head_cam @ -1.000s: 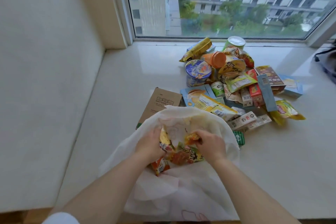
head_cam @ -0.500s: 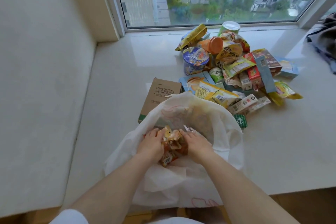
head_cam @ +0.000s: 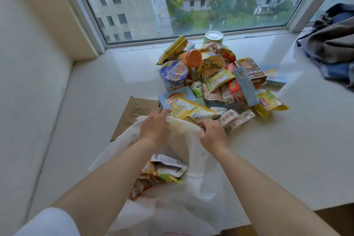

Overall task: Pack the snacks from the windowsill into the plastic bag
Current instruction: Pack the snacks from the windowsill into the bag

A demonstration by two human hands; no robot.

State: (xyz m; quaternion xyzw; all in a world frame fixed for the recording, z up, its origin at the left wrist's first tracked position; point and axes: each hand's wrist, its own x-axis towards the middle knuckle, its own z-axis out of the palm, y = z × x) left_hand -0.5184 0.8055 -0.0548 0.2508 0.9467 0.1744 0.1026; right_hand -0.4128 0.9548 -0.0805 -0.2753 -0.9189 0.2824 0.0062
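Note:
A white plastic bag lies open on the windowsill in front of me. Snack packets show inside it between my forearms. My left hand reaches over the bag's far rim, fingers touching a yellow packet. My right hand curls its fingers round the bag's far rim beside small white packets. Beyond lies a heap of snacks: a blue cup of noodles, an orange cup, a yellow crisp bag, boxes and pouches.
A brown cardboard box lies flat left of the heap, partly under the bag. A green tub stands by the window glass. Dark clothing is piled at the far right. A wall runs along the left.
Both hands let go of the packets inside the bag and moved forward to its far rim next to the heap. The packets now lie in the bag.

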